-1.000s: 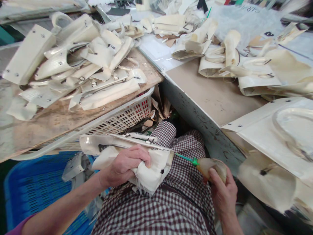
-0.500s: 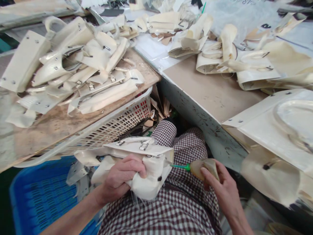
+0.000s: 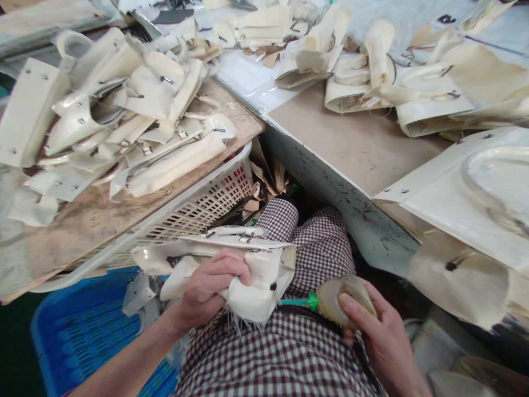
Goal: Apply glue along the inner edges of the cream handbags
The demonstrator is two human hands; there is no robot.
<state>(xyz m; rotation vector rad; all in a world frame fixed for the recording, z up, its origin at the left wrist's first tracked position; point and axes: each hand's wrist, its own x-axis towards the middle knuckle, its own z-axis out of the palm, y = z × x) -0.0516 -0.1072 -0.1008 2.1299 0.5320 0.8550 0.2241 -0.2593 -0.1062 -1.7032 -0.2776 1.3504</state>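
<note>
My left hand (image 3: 209, 286) is closed round a cream bag piece (image 3: 252, 278) with metal buckles, held over my checked lap (image 3: 285, 353). My right hand (image 3: 374, 325) grips a small squeeze bottle (image 3: 336, 295) with a green nozzle. The nozzle tip points left and touches the lower right edge of the bag piece.
A pile of cream bag parts (image 3: 124, 116) covers a wooden board (image 3: 103, 209) at the left, above a white basket (image 3: 198, 207). A blue crate (image 3: 82, 336) sits lower left. A grey worktable (image 3: 355, 149) at the right carries more cream bags (image 3: 467, 198).
The bottle nozzle has dropped from the upper right corner of the bag piece to its lower right edge. My left hand turned the piece slightly; the view shifted a little.
</note>
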